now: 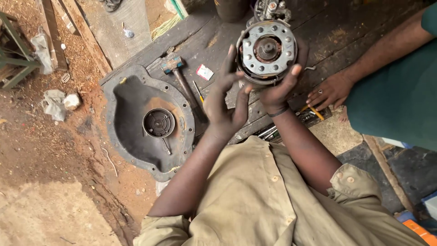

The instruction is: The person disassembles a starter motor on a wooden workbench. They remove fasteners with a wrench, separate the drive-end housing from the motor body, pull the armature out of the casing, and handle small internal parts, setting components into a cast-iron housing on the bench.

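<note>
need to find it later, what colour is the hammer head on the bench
Blue-green, worn, on the hammer; head view shows it best.

The underside of the round metal motor part (pixel 266 51) is hidden by the right hand (pixel 278 89), whose palm is covered by it. Beyond the fingers (pixel 232 59), a dark cylinder (pixel 232 9) and a metal assembly (pixel 271 8) are cut off by the top edge. To their right, a co-worker's hand (pixel 330 91) is seen on the worktop (pixel 337 32), the arm cut off by the frame. Tools (pixel 309 114) below the wrist are partly hidden.
</note>
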